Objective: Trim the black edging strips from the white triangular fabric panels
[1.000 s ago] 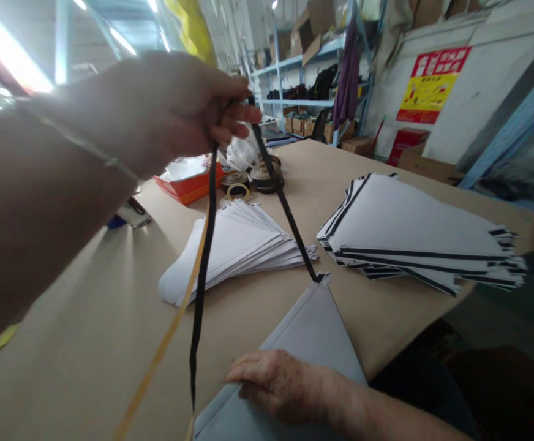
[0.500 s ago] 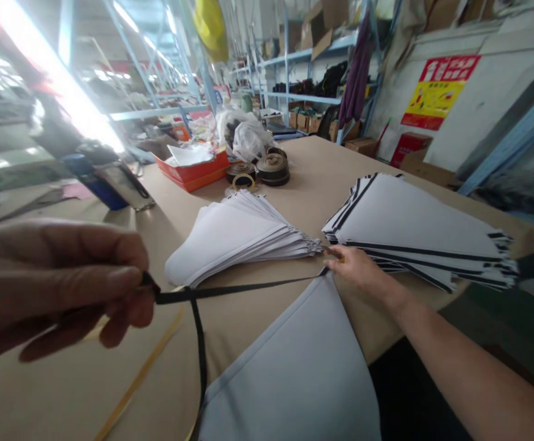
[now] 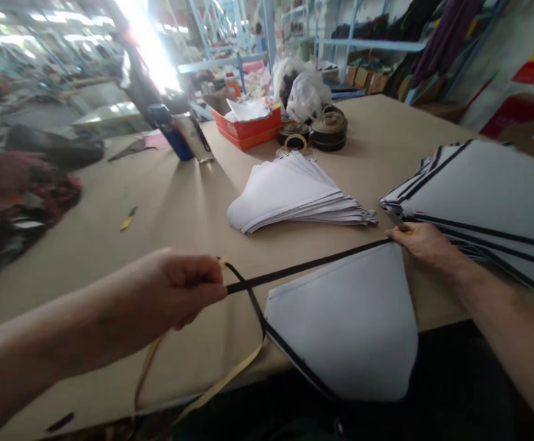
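My left hand [image 3: 193, 288] pinches a narrow black tape [image 3: 304, 266], pulled straight toward my right hand [image 3: 421, 242]. That hand is closed at the upper right corner of a light grey fabric panel [image 3: 349, 318], pressing the tape's end there. A small dark-tipped tool, partly hidden, also pokes from its fingers. Between my hands, the tape runs along the panel's top edge. Another black strip edges the panel's lower left side. From my left hand the loose tape loops down, showing a tan backing [image 3: 230, 373].
Behind lies a fanned stack of plain panels [image 3: 289, 190]; at right, a stack with black edging [image 3: 492, 190]. Tape rolls [image 3: 329, 130], an orange box [image 3: 248, 130], a blue bottle [image 3: 171, 131] and a yellow-handled cutter [image 3: 128, 219] are on the table [image 3: 170, 202].
My left hand has moved away from the camera, with the tape lying closer along the panel's top edge. The view has turned left, showing more of the table's left side.
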`<move>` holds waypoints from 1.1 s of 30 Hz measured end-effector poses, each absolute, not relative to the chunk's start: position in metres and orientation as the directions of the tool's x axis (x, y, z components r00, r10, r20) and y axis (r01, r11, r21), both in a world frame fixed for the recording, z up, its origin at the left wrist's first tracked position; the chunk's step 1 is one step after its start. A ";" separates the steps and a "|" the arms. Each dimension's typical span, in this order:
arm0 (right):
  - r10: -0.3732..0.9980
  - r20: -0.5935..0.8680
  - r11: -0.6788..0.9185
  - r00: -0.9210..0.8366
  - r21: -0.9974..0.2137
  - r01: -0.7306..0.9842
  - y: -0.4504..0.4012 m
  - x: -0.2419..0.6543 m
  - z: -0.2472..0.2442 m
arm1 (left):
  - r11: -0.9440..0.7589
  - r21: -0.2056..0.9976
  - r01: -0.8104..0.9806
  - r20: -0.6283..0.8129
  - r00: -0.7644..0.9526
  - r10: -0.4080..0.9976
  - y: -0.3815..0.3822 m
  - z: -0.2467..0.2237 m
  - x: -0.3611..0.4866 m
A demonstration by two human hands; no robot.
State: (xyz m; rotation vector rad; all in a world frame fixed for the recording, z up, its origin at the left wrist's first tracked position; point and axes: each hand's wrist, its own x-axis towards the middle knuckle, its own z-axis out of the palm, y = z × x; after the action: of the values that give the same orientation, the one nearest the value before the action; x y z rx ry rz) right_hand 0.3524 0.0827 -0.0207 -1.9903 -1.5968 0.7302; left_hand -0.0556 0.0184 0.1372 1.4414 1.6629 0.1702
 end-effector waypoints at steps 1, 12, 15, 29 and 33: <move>0.974 -0.108 -0.222 0.199 -0.628 0.746 0.083 0.354 -0.022 | 0.311 0.594 0.742 -0.564 0.108 0.819 0.012 0.127 -0.053; 0.975 -0.076 -0.224 0.211 -0.315 0.922 0.091 0.353 -0.036 | 0.125 0.603 0.788 -0.387 0.152 0.909 0.027 0.035 -0.070; 0.976 -0.072 -0.219 0.207 -0.278 0.935 0.092 0.354 -0.039 | 0.105 0.584 0.805 -0.395 0.170 0.903 0.034 0.025 -0.071; 0.971 -0.077 -0.236 0.225 -0.166 0.958 0.094 0.365 -0.049 | 0.044 0.425 0.904 -0.419 0.153 0.895 0.041 0.007 -0.065; 0.973 -0.076 -0.228 0.219 -0.141 0.963 0.095 0.369 -0.053 | 0.016 0.379 0.925 -0.426 0.159 0.890 0.041 0.007 -0.063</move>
State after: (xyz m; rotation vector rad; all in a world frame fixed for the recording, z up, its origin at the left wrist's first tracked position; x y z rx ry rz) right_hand 0.3685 0.0953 -0.0531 -2.4021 -1.9112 0.2282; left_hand -0.0626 0.0415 0.0074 1.8630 1.7214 -0.0778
